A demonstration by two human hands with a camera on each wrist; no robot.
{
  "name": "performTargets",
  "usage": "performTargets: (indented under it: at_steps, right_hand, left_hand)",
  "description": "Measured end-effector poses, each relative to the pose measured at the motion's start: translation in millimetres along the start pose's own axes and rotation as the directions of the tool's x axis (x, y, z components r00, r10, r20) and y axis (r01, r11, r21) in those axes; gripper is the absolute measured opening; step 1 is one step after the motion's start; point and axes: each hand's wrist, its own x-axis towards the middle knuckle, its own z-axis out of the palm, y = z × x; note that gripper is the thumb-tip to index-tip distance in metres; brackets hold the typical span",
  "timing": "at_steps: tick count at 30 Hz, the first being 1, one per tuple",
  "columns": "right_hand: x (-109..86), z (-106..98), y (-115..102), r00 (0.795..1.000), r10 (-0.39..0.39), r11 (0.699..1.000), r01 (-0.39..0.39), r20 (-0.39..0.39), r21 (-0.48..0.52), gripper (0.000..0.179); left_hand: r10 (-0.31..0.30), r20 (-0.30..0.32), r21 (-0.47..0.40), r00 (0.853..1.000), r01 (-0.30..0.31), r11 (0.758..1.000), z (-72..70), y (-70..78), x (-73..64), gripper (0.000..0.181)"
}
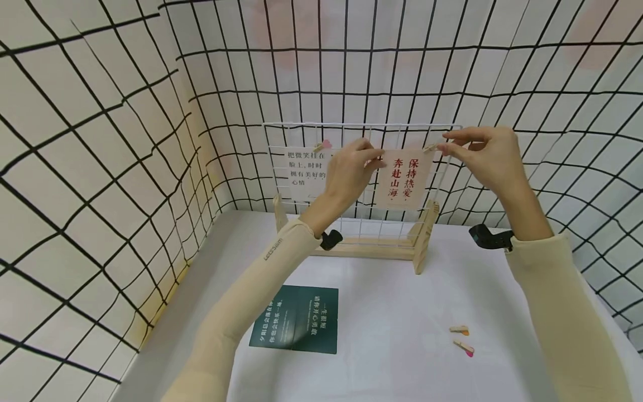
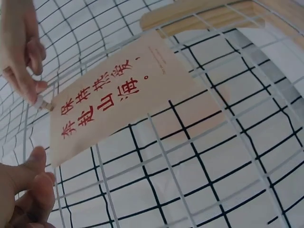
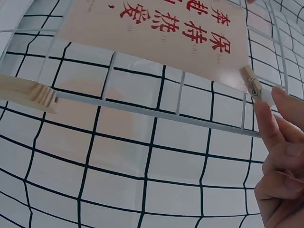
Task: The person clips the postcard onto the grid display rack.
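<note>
A pink card [image 1: 404, 181] with red characters hangs against the white wire grid rack [image 1: 363, 219], upright in the head view. My left hand [image 1: 353, 170] pinches its upper left corner between thumb and forefinger. At the opposite upper corner, my right hand [image 1: 484, 153] pinches the end of a small wooden clothespin [image 3: 252, 84], whose jaws sit over the card's edge. Left of it hangs a white card [image 1: 302, 173] with black characters, partly hidden behind my left hand. A clothespin with a pink ornament [image 1: 325, 145] is at that card's top.
Dark green cards [image 1: 313, 321] lie on the white table [image 1: 392, 329], partly covered by my left sleeve. Two small clothespins [image 1: 459, 329] lie at the right. Wooden feet [image 1: 426, 237] support the rack, and black wire mesh [image 1: 346, 70] stands behind and at the sides.
</note>
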Motion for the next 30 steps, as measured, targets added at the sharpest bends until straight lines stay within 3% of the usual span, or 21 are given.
performTargets:
  at_steps: [5, 10, 14, 19, 25, 30]
  right_hand:
    - [-18.9, -1, 11, 0.998, 0.001, 0.993, 0.005, -0.059, 0.114, 0.04]
    - [-38.2, 0, 30, 0.999, 0.029, 0.981, -0.021, -0.039, 0.195, 0.036]
    - [-56.8, 4, 51, 0.996, 0.089, 0.979, -0.087, 0.001, 0.182, 0.038]
    - [-87.2, 14, 83, 0.988, 0.145, 0.972, -0.151, 0.047, 0.178, 0.042]
    - [-131.1, 34, 122, 0.959, 0.241, 0.944, -0.267, 0.147, 0.196, 0.046]
    - [-169.0, 47, 157, 0.912, 0.302, 0.906, -0.366, 0.277, 0.215, 0.049]
  left_hand:
    - [0.017, -0.026, -0.141, 1.0, -0.021, 0.99, -13.5, -10.6, -25.5, 0.025]
    - [0.004, -0.065, -0.265, 0.998, -0.022, 0.964, -26.0, -28.2, -59.3, 0.025]
    - [-0.05, -0.039, -0.341, 0.998, 0.034, 0.94, -32.5, -41.2, -87.7, 0.026]
    - [-0.168, 0.029, -0.421, 0.985, 0.164, 0.892, -33.9, -55.8, -124.5, 0.028]
    - [-0.325, 0.159, -0.398, 0.932, 0.362, 0.843, -38.4, -76.4, -170.1, 0.026]
    - [-0.366, 0.343, -0.298, 0.865, 0.47, 0.831, -38.0, -95.7, -207.3, 0.028]
